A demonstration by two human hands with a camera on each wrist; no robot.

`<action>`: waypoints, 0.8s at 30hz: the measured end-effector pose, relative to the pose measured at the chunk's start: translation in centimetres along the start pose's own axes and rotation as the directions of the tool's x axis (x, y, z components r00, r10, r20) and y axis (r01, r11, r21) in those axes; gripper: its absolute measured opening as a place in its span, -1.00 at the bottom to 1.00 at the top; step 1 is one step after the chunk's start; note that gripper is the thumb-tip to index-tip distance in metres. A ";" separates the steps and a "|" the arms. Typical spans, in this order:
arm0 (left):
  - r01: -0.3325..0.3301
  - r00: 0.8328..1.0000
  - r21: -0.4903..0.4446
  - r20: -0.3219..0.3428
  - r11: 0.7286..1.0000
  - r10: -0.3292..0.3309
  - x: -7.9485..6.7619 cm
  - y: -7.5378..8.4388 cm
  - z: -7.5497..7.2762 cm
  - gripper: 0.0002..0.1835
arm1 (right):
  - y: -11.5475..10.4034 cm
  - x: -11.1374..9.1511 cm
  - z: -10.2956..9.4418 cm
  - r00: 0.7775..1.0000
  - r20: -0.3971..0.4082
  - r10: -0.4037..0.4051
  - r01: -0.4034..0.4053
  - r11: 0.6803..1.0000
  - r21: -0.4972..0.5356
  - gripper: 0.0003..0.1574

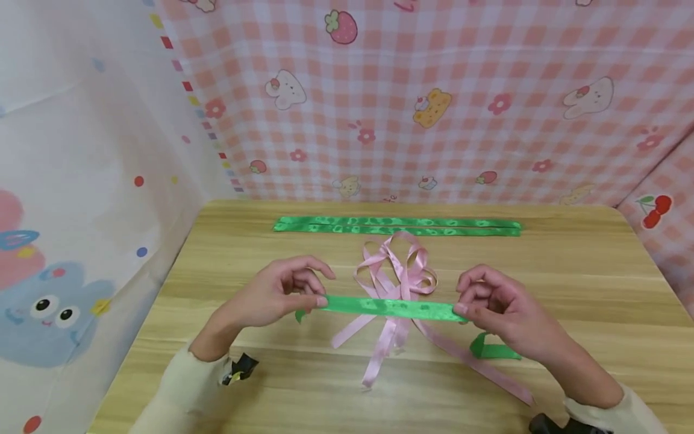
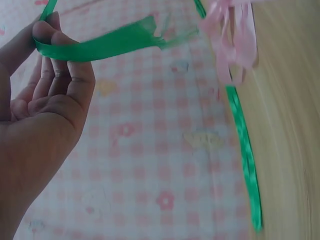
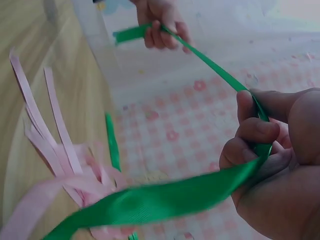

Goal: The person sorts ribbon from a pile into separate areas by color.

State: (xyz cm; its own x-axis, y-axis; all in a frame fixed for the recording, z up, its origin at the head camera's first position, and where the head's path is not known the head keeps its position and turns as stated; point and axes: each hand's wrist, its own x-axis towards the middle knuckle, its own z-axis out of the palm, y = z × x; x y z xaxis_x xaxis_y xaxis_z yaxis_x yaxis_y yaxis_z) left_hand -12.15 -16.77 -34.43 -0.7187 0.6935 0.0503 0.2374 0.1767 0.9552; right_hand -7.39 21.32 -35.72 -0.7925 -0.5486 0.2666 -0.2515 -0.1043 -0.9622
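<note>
A shiny green ribbon [image 1: 390,308] is stretched level between both hands, above the wooden table. My left hand [image 1: 282,289] pinches it between thumb and fingers, and a short frayed tail [image 2: 115,42] hangs past those fingers. My right hand [image 1: 496,304] pinches the other side; a longer loose end [image 3: 165,200] trails from it. Behind and below the stretched ribbon lies a pink ribbon [image 1: 398,271] in several loops with tails spread toward the front, partly covered by the green one in the head view.
Two green ribbon strips [image 1: 396,226] lie side by side along the back of the wooden table [image 1: 228,241]. A pink checked cloth [image 1: 379,78] hangs behind the table, and a white printed cloth [image 1: 108,150] hangs at the left.
</note>
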 end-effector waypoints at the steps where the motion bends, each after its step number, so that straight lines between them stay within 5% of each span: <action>1: -0.004 1.000 0.000 -0.003 1.000 0.004 -0.2 -0.1 -0.4 -0.68 | 0.0 -0.2 -0.4 1.000 0.004 -0.012 0.012 1.000 -0.002 -0.58; 9: -0.031 0.999 -0.008 -0.033 0.999 0.031 -1.7 -1.0 -2.7 -0.74 | -0.4 -2.5 -3.7 1.000 0.019 0.007 -0.006 0.998 -0.061 -0.50; 14: 0.040 0.991 0.034 -0.131 0.999 -0.035 -2.5 -1.6 -3.9 -0.77 | -0.4 -4.2 -6.1 1.000 0.028 -0.013 0.014 0.999 -0.052 -0.46; 24: 0.117 0.978 0.012 -0.176 0.993 -0.113 -3.7 -3.2 -6.1 -0.74 | 0.3 -7.1 -10.5 0.994 -0.075 0.083 -0.092 0.989 -0.115 -0.53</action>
State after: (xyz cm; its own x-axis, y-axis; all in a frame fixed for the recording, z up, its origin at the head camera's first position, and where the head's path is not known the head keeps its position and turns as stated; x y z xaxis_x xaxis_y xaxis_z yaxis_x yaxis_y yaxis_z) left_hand -14.19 -24.19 -35.86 -0.8447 0.5352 -0.0079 0.1595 0.2656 0.9508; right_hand -7.71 33.93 -37.34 -0.8499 -0.4920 0.1889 -0.2402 0.0426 -0.9698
